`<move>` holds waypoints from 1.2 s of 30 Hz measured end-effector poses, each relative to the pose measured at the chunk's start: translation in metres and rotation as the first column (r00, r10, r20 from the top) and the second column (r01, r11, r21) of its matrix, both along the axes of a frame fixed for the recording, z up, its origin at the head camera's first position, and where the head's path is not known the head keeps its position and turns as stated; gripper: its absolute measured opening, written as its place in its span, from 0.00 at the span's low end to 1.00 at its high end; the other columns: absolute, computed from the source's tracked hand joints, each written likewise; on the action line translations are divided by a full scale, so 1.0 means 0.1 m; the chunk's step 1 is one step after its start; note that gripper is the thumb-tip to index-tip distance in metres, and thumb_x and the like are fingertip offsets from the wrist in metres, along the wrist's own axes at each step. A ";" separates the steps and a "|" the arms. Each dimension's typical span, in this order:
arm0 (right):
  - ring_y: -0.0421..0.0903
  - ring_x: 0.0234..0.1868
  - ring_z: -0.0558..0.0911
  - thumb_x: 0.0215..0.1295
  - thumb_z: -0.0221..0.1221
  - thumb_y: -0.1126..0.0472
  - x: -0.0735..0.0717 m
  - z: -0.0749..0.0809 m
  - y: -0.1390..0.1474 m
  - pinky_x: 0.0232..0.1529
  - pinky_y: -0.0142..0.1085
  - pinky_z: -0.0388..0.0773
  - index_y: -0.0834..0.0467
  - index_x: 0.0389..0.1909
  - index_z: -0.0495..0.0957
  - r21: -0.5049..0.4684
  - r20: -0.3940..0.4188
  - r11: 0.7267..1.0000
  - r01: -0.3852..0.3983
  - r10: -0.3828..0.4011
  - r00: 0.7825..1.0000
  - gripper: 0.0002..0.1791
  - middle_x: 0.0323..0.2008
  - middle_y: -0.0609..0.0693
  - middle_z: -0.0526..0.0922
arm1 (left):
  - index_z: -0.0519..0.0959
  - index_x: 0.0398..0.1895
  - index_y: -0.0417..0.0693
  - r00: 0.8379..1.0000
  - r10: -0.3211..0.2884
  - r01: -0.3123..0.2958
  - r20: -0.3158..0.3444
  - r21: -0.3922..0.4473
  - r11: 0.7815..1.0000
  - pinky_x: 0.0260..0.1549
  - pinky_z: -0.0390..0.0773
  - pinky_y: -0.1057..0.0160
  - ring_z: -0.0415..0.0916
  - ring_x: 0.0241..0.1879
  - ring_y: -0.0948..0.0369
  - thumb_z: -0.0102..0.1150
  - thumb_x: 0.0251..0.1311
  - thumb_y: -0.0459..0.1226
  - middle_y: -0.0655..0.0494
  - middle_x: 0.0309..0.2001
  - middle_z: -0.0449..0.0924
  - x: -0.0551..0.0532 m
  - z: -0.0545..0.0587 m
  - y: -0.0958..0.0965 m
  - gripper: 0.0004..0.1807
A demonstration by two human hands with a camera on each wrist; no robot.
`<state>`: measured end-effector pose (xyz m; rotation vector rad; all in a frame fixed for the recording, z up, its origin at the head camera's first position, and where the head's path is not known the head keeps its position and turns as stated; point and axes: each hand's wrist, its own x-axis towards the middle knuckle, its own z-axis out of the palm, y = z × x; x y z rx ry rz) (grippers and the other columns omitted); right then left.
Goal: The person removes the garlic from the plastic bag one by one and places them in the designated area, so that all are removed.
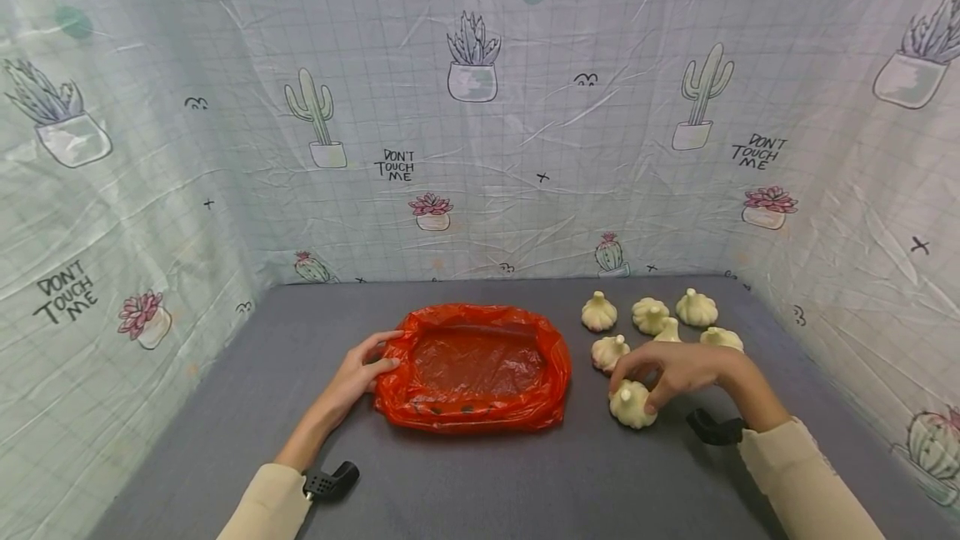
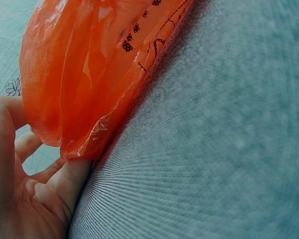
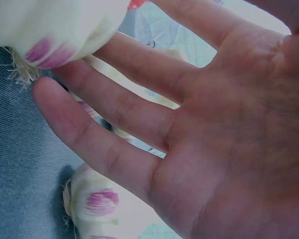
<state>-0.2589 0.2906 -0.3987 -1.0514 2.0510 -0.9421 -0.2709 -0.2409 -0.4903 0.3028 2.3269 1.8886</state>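
Note:
A red plastic bag [image 1: 468,419] sits mid-table with its mouth spread wide in a rough rectangle and its inner bottom showing. My left hand [image 1: 363,369] holds the bag's left side, thumb and fingers at the crumpled rim. Dark printed marks show on the bag [image 2: 97,74] in the left wrist view. On the right, my right hand [image 1: 678,369] grips a garlic bulb [image 1: 630,405] between thumb and fingers, stem upward. The right wrist view shows this garlic bulb [image 3: 55,30] with purple streaks and dry roots, at the fingertips.
Several more garlic bulbs stand behind the right hand, among them one garlic bulb [image 1: 598,312] at the back and another garlic bulb [image 1: 609,352] close beside the fingers. A cactus-printed curtain [image 1: 525,132] encloses the grey table [image 1: 480,490] at the back and sides.

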 end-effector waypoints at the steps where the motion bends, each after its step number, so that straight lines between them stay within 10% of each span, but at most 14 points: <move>1: 0.42 0.50 0.81 0.60 0.69 0.68 0.00 0.01 0.01 0.50 0.37 0.81 0.62 0.59 0.80 0.001 -0.001 1.000 0.008 -0.008 1.000 0.24 0.57 0.63 0.82 | 0.70 0.74 0.48 1.000 0.000 0.000 -0.001 0.000 1.000 0.35 0.87 0.60 0.84 0.43 0.61 0.61 0.72 0.40 0.33 0.64 0.70 0.00 0.00 0.00 0.29; 16: 0.58 0.60 0.80 0.62 0.70 0.64 0.07 0.15 0.10 0.55 0.50 0.82 0.66 0.62 0.77 0.013 -0.061 0.991 0.133 -0.132 0.989 0.28 0.62 0.68 0.78 | 0.69 0.75 0.48 1.000 -0.007 0.007 0.000 0.002 1.000 0.36 0.88 0.60 0.84 0.43 0.61 0.60 0.73 0.40 0.32 0.65 0.70 -0.02 -0.01 -0.01 0.29; 26: 0.34 0.59 0.80 0.67 0.66 0.65 0.12 0.27 0.22 0.56 0.48 0.84 0.65 0.64 0.75 -0.032 -0.115 0.986 0.166 -0.169 0.979 0.25 0.62 0.69 0.77 | 0.69 0.75 0.48 1.000 -0.005 0.005 0.010 -0.001 1.000 0.35 0.88 0.60 0.85 0.43 0.61 0.60 0.73 0.40 0.32 0.66 0.70 -0.01 0.00 -0.01 0.29; 36: 0.32 0.59 0.80 0.72 0.63 0.61 0.20 0.37 0.29 0.54 0.38 0.84 0.59 0.65 0.76 -0.061 -0.109 0.972 0.225 -0.231 0.967 0.23 0.63 0.58 0.78 | 0.68 0.75 0.48 1.000 -0.017 0.017 0.015 0.006 1.000 0.37 0.88 0.60 0.84 0.45 0.62 0.60 0.73 0.40 0.32 0.67 0.69 0.00 -0.01 -0.02 0.30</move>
